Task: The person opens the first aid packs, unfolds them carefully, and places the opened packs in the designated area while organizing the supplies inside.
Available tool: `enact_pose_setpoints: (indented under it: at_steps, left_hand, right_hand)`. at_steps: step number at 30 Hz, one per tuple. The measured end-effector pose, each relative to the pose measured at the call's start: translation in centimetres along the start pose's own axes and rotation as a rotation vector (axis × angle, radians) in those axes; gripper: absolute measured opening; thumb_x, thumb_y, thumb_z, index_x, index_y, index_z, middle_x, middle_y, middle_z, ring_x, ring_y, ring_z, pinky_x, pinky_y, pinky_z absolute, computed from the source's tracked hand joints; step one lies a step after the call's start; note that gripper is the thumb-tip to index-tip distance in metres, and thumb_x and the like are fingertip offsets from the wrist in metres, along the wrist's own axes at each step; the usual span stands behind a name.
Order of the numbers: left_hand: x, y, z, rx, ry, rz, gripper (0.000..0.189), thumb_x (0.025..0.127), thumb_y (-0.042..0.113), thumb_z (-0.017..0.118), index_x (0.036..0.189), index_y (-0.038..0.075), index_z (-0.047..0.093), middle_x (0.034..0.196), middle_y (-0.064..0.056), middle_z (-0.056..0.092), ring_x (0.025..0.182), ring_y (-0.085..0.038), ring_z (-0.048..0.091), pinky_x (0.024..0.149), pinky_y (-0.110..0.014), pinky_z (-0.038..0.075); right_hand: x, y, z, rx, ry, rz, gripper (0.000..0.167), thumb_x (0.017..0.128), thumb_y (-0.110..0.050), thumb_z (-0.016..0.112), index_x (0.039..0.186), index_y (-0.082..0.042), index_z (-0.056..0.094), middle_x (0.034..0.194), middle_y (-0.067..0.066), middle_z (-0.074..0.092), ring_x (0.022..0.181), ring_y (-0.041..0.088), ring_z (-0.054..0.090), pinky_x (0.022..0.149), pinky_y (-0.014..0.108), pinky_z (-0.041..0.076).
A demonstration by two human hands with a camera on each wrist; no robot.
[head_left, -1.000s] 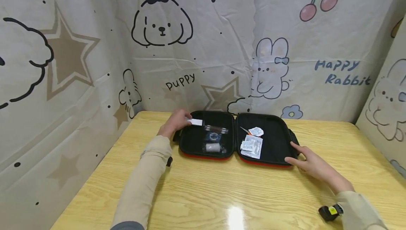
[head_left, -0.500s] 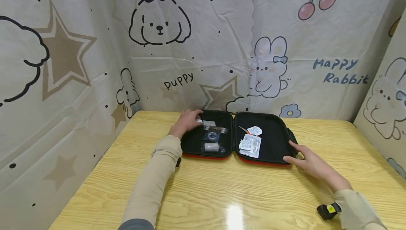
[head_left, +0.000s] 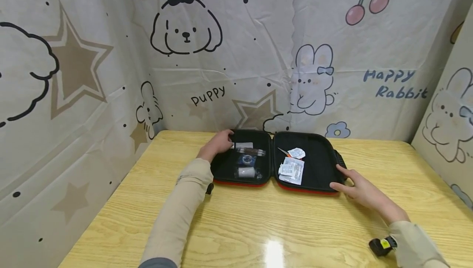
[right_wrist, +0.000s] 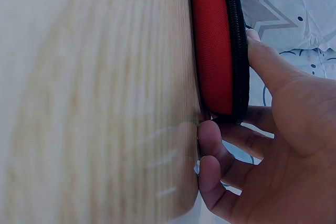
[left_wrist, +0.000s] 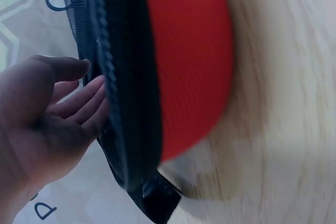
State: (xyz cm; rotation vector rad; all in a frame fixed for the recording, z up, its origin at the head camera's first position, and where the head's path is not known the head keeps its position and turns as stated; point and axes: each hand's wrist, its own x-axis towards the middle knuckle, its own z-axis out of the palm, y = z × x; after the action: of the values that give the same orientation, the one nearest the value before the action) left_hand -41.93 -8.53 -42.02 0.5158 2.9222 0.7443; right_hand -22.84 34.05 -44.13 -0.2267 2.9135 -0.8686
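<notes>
An open zip case (head_left: 318, 165), black inside and red outside, lies flat near the back of the table. My left hand (head_left: 220, 141) reaches over the left half's outer rim, fingers loosely bent and nothing held. Beside its fingertips lies a flat white packet (head_left: 244, 145). Below that are a clear-wrapped bundle of thin sticks (head_left: 252, 152), a blue packet (head_left: 246, 160) and a wrapped white bandage roll (head_left: 246, 172). My right hand (right_wrist: 294, 135) grips the case's right outer corner, thumb at the zipped rim and fingers curled underneath.
In the right half lie several white sachets (head_left: 292, 169) and a pair of orange-handled scissors (head_left: 283, 152), partly covered. A black strap (left_wrist: 157, 198) sticks out from the case's left side. A patterned cloth (head_left: 229, 71) hangs close behind the table (head_left: 236, 223).
My left hand has moved right, further over the left half, and let go of the white packet, which now lies further in. The right hand stays on the corner.
</notes>
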Motion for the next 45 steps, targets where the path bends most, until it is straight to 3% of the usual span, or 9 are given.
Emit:
enact_pose_setpoints:
  at_steps: [9,12,14,17,20,29,34,39,45]
  left_hand:
    - [-0.8,1.8,0.3,-0.157,-0.02,-0.059,0.051,0.096,0.008,0.044,0.148,0.004,0.043,0.105,-0.015,0.06,0.087,-0.025,0.053,0.082,-0.037,0.042]
    - [-0.8,2.2,0.5,-0.185,-0.015,-0.079,0.053,0.096,0.01,0.046,0.149,0.006,0.04,0.12,-0.018,0.06,0.101,-0.028,0.058,0.088,-0.04,0.046]
    - [-0.9,2.3,0.5,-0.149,-0.009,-0.078,0.053,0.097,0.012,0.048,0.149,0.005,0.04,0.134,-0.019,0.057,0.117,-0.03,0.057,0.097,-0.043,0.046]
    - [-0.9,2.4,0.5,-0.05,-0.005,-0.049,0.05,0.1,0.014,0.051,0.147,0.003,0.041,0.145,-0.02,0.05,0.133,-0.032,0.049,0.108,-0.044,0.042]
    - [-1.0,2.7,0.4,0.03,0.0,0.005,0.046,0.101,0.017,0.054,0.144,0.002,0.047,0.146,-0.019,0.049,0.136,-0.032,0.046,0.111,-0.044,0.039]
    - [-2.3,4.9,0.4,-0.006,-0.03,0.178,0.039,0.099,0.019,0.054,0.134,0.004,0.057,0.131,-0.015,0.061,0.123,-0.028,0.057,0.105,-0.04,0.044]
    - [-3.9,6.6,1.3,0.006,-0.084,0.253,0.039,0.101,0.022,0.057,0.135,0.005,0.058,0.13,-0.013,0.062,0.12,-0.025,0.059,0.104,-0.039,0.046]
    - [-5.4,8.2,2.4,0.145,-0.15,0.31,0.038,0.101,0.032,0.058,0.134,0.014,0.061,0.133,-0.007,0.06,0.12,-0.02,0.059,0.104,-0.037,0.046]
    - [-6.6,9.3,3.5,0.287,-0.198,0.356,0.049,0.1,0.048,0.054,0.144,0.028,0.052,0.148,-0.003,0.051,0.138,-0.022,0.047,0.113,-0.041,0.039]
  right_hand:
    - [0.0,-0.2,0.1,0.005,0.001,-0.007,0.089,0.095,-0.049,0.062,0.154,0.006,0.024,0.146,0.04,0.032,0.119,0.044,0.047,0.095,0.058,0.043]
    - [0.0,-0.2,0.1,0.011,0.004,-0.009,0.089,0.094,-0.048,0.063,0.154,0.006,0.024,0.147,0.04,0.031,0.118,0.043,0.047,0.095,0.057,0.043]
    - [0.0,-0.2,0.2,0.012,0.005,-0.01,0.089,0.094,-0.048,0.063,0.154,0.006,0.024,0.146,0.04,0.032,0.116,0.041,0.047,0.094,0.055,0.042]
    - [0.0,-0.3,0.2,0.01,0.007,-0.009,0.09,0.094,-0.049,0.063,0.154,0.006,0.024,0.146,0.04,0.031,0.116,0.041,0.046,0.095,0.057,0.041]
    - [0.0,-0.3,0.2,0.009,0.009,-0.01,0.089,0.094,-0.048,0.063,0.154,0.006,0.024,0.146,0.04,0.032,0.116,0.041,0.046,0.095,0.057,0.041]
    - [0.0,-0.3,0.0,0.007,0.006,0.0,0.09,0.095,-0.049,0.062,0.155,0.005,0.023,0.146,0.04,0.031,0.112,0.04,0.048,0.092,0.055,0.042]
    - [-0.1,-0.1,-0.1,0.002,0.0,-0.002,0.09,0.095,-0.05,0.062,0.155,0.005,0.023,0.148,0.041,0.028,0.123,0.048,0.044,0.099,0.064,0.039]
    - [0.1,-0.1,-0.2,-0.004,-0.003,-0.015,0.09,0.094,-0.049,0.062,0.154,0.006,0.024,0.147,0.041,0.03,0.121,0.045,0.046,0.097,0.061,0.04]
    - [0.1,-0.1,0.0,-0.016,0.005,-0.026,0.089,0.094,-0.048,0.063,0.153,0.007,0.025,0.144,0.04,0.035,0.109,0.038,0.048,0.09,0.051,0.042]
